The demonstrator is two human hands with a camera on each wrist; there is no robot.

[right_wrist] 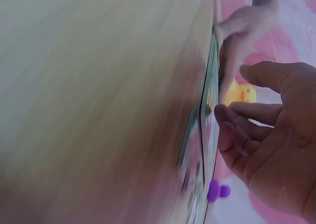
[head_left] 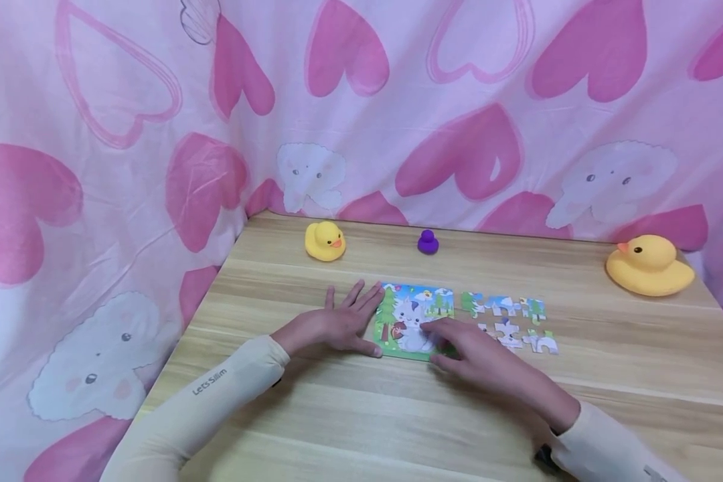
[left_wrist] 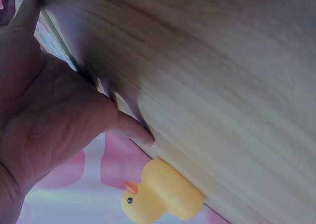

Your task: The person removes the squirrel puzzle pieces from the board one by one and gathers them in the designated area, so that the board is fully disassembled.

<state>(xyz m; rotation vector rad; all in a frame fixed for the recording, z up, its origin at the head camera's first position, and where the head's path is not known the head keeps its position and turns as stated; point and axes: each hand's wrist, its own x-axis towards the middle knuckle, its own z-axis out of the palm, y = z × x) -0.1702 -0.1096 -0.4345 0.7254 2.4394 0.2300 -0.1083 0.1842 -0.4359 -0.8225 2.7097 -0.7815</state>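
Note:
A flat picture puzzle (head_left: 402, 328) showing a pale cartoon animal among green trees lies on the wooden table. My left hand (head_left: 342, 327) rests along its left side with fingers spread, thumb near the lower left corner. Over the puzzle's lower right part hovers my right hand (head_left: 472, 349), partly hiding it. In the right wrist view the right hand's fingers (right_wrist: 237, 140) are loosely bent, thumb apart, and nothing shows between them. Several loose jigsaw pieces (head_left: 506, 333) lie in two rows right of the puzzle, the lower row partly covered by that hand.
Behind the puzzle stand a small yellow rubber duck (head_left: 325, 242) and a tiny purple duck (head_left: 428, 242). A larger yellow duck (head_left: 649, 266) sits at the table's far right. Pink heart-patterned cloth (head_left: 361, 120) hangs along the table's back and left edges.

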